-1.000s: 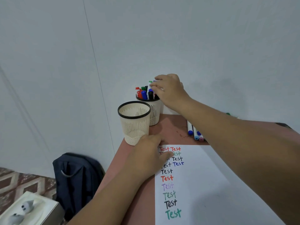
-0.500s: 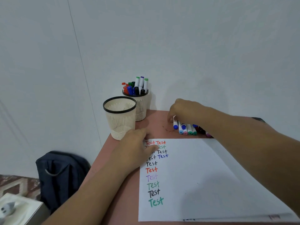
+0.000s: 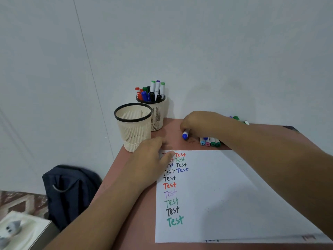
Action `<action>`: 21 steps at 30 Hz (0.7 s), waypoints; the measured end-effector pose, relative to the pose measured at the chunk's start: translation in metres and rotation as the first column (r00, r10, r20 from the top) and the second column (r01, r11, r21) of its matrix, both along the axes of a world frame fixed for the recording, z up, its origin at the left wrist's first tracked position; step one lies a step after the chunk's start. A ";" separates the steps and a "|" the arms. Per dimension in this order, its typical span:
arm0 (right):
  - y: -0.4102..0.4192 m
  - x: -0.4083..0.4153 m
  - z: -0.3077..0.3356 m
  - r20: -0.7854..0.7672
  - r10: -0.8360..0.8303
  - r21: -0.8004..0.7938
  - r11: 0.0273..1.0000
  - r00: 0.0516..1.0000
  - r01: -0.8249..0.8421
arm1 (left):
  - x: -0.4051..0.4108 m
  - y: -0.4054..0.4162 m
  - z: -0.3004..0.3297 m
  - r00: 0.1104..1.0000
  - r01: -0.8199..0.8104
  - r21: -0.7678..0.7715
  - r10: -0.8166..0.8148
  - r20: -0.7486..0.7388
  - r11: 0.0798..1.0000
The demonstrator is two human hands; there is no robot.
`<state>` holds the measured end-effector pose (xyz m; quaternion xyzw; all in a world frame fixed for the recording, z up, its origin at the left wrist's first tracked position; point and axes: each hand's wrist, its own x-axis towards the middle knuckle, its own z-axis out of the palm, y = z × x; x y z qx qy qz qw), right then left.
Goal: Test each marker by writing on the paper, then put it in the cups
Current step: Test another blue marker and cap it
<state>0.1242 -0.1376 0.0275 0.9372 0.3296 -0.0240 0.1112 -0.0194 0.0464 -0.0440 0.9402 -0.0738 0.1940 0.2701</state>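
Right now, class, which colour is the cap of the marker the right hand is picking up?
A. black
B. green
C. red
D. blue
D: the right hand grips a marker whose blue cap sticks out below its fingers.

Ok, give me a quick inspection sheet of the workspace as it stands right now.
Surface: reddish-brown table set against a pale wall.
Job's things: paper carrying "Test" in several colours; front cup shows no markers; back cup holds many markers; blue-capped marker and a row of loose markers lie beyond the paper.
Clutter: nothing seen on the table.
Hands: left hand rests flat on the paper's top-left corner; right hand grips the blue-capped marker.
Cables: nothing seen.
Surroundings: dark backpack on the floor; white box at lower left, contents blurred.
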 end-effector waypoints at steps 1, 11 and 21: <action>-0.001 -0.004 0.003 0.007 0.032 0.044 0.999 0.999 -0.032 | -0.001 0.000 0.000 1.000 -0.002 0.000 0.002 0.012 1.000; -0.029 -0.093 0.006 -0.031 0.123 0.890 0.454 0.992 -0.029 | -0.002 0.000 -0.004 0.976 0.092 0.025 -0.095 0.195 0.995; -0.023 -0.149 -0.007 -0.312 0.249 0.943 -0.038 0.917 0.331 | -0.018 -0.006 0.005 0.951 0.253 -0.031 -0.243 0.188 0.967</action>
